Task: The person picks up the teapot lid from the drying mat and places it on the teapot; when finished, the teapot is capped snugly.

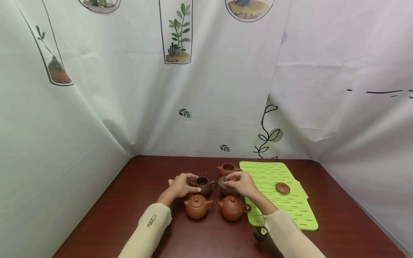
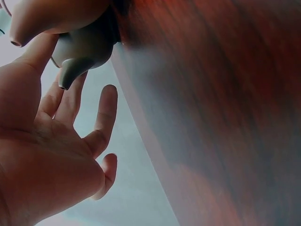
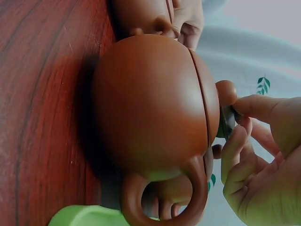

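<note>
My left hand (image 1: pixel 183 185) holds a dark brown lidless teapot (image 1: pixel 203 189) from its spout side, thumb in front and index finger behind. In the left wrist view, its other fingers spread away from the dark spout (image 2: pixel 73 73). My right hand (image 1: pixel 242 182) pinches a dark lid (image 3: pixel 226 123) above a reddish-brown teapot (image 1: pixel 227 190). Whether that lid touches the teapot, I cannot tell. Nearer me stand two lidded reddish-brown teapots, a left one (image 1: pixel 196 208) and a right one (image 1: pixel 231 208). The right one covers much of the right wrist view.
An uncovered reddish-brown teapot (image 1: pixel 227 168) stands at the back, beside a lime-green mat (image 1: pixel 271 172). On the mat lies a loose reddish-brown lid (image 1: pixel 282 187). A small black object (image 1: pixel 259 234) is by the right sleeve. White printed cloth (image 1: pixel 206 132) hangs behind the dark red table (image 1: pixel 106 215).
</note>
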{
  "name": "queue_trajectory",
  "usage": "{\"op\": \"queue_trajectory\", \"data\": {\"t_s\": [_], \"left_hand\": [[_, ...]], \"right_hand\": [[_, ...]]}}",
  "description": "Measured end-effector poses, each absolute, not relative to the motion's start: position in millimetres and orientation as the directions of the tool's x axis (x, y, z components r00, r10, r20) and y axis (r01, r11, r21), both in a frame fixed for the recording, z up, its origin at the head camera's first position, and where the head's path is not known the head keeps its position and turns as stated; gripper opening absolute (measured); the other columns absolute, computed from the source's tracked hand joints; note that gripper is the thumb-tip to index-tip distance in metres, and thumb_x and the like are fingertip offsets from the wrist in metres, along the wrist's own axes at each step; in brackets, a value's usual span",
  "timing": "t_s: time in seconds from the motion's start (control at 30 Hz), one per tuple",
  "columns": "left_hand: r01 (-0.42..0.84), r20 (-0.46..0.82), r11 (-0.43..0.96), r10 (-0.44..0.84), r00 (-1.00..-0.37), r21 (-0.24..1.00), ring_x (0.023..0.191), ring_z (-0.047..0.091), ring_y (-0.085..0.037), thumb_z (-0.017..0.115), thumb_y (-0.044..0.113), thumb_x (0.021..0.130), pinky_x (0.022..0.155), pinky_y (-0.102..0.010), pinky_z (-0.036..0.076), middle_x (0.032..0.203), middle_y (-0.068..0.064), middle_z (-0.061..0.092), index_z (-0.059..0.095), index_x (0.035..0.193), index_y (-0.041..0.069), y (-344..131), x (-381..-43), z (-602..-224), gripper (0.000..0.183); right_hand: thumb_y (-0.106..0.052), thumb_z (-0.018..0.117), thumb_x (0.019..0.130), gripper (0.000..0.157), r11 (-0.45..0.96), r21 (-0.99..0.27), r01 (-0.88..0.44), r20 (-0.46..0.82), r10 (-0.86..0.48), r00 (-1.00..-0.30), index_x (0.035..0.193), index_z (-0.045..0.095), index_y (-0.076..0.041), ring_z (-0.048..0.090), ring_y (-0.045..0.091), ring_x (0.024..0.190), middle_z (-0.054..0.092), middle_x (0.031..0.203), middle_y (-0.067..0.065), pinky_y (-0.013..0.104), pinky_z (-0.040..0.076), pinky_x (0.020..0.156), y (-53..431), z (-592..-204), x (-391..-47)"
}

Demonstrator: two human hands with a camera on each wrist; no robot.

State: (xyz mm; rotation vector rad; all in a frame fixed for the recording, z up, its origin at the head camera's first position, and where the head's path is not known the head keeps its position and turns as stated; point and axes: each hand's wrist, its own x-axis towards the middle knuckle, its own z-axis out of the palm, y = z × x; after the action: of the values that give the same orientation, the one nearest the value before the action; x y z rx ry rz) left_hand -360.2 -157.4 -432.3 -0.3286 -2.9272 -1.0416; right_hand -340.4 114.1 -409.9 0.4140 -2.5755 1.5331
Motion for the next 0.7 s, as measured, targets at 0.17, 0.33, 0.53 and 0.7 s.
{"op": "queue_trajectory", "data": {"t_s": [0.17,0.33,0.53,0.7], "left_hand": [[0.205,0.090,0.759,0.190,-0.978,0.618,0.110,0.059,-0.029,0.086,0.036,0.077,0.091,-0.058,0.025,0.113,0.004,0.071,0.071,0.119,0.023,-156,-361,-432,0.047],[0.193,0.082,0.762,0.181,-0.980,0.619,0.111,0.059,-0.028,0.087,0.036,0.076,0.092,-0.058,0.025,0.111,0.005,0.071,0.071,0.119,0.025,-156,-362,-433,0.047],[0.199,0.086,0.763,0.186,-0.979,0.615,0.110,0.058,-0.030,0.087,0.036,0.076,0.092,-0.060,0.026,0.111,0.004,0.071,0.071,0.119,0.024,-156,-363,-433,0.048],[0.184,0.071,0.771,0.178,-0.981,0.610,0.110,0.058,-0.028,0.087,0.036,0.076,0.095,-0.061,0.024,0.109,0.007,0.072,0.071,0.119,0.025,-155,-364,-432,0.048]], "right_hand": [[-0.008,0.080,0.082,0.007,0.481,-0.822,-0.305,0.249,-0.179,-0.952,0.089,0.078,-0.007,0.055,0.014,0.067,0.064,0.079,0.002,0.027,0.045,0.060,109,-410,-343],[-0.008,0.080,0.082,0.008,0.485,-0.808,-0.335,0.269,-0.202,-0.942,0.090,0.078,-0.005,0.056,0.013,0.069,0.065,0.080,0.003,0.028,0.045,0.062,105,-407,-345],[-0.007,0.080,0.082,0.010,0.480,-0.789,-0.382,0.293,-0.252,-0.922,0.091,0.078,-0.003,0.056,0.013,0.065,0.066,0.072,0.003,0.028,0.045,0.059,102,-405,-347],[-0.009,0.080,0.083,0.012,0.477,-0.785,-0.395,0.291,-0.279,-0.915,0.092,0.078,-0.003,0.056,0.012,0.062,0.066,0.070,0.003,0.027,0.044,0.056,98,-403,-348]]}}
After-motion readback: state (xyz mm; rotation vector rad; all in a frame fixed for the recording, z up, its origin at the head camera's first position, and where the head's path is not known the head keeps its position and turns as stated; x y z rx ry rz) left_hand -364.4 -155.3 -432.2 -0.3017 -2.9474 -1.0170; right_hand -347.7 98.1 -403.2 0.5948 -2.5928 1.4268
